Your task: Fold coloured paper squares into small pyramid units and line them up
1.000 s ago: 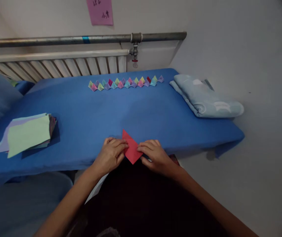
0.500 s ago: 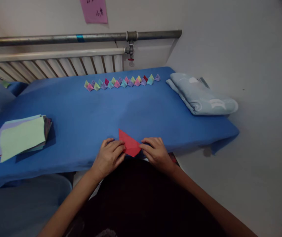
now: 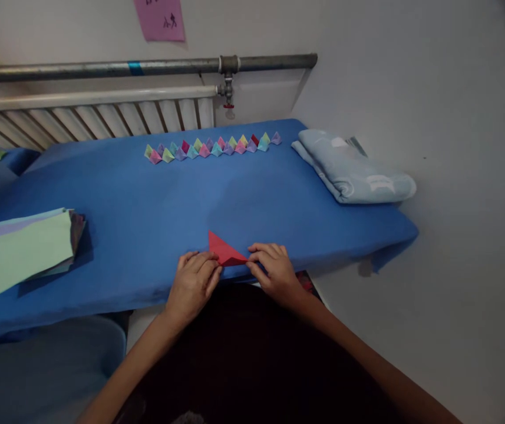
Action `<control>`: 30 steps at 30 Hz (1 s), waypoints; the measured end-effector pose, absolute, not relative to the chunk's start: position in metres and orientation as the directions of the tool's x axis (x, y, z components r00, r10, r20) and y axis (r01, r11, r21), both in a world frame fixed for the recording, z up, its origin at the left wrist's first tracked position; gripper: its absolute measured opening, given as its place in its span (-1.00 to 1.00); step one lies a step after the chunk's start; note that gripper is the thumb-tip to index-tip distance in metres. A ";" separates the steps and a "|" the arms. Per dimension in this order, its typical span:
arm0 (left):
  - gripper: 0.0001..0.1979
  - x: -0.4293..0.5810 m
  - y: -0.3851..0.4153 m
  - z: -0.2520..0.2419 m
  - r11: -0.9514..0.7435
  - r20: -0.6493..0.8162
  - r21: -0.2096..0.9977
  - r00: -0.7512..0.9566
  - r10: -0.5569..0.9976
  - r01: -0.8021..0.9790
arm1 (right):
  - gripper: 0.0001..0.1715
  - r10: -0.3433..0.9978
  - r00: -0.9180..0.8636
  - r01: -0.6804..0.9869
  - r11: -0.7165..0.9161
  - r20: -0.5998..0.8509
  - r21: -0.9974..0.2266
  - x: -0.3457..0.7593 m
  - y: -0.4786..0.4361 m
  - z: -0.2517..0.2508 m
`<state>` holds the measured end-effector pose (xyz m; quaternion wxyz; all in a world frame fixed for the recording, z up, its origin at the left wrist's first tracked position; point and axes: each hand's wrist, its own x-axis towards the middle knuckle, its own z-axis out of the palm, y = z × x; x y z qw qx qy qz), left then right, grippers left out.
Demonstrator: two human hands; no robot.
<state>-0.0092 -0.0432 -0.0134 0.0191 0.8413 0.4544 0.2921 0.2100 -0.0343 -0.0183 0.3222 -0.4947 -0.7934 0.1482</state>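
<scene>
A red paper (image 3: 223,250), folded into a small triangle, lies at the near edge of the blue sheet (image 3: 155,200). My left hand (image 3: 194,282) pinches its left side and my right hand (image 3: 273,272) pinches its right corner; both have their fingers pressed together on it. Far across the sheet runs a row of several small folded paper pieces (image 3: 210,147) in pink, green, purple and blue.
A stack of pale coloured paper sheets (image 3: 25,247) lies at the left. A folded light-blue cloth (image 3: 352,171) rests at the right end. Behind are a radiator (image 3: 93,118), a metal pipe (image 3: 146,66) and a pink note (image 3: 160,19) on the wall.
The red paper's lower half has been folded up, so it went from a diamond to a flatter triangle. Both hands stayed on it. The view drifted slightly right.
</scene>
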 end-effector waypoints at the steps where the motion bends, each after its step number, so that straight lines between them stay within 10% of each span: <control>1: -0.86 -0.008 -0.043 -0.014 -0.577 0.474 0.301 0.405 0.782 0.759 | -0.86 0.887 -0.298 0.691 0.455 0.353 -0.561 0.210 -0.034 -0.017; 30: -0.92 -0.002 -0.039 -0.020 -0.362 0.413 0.435 0.175 0.894 0.824 | -0.93 0.955 -0.199 0.712 0.296 0.221 -0.637 0.207 -0.024 -0.006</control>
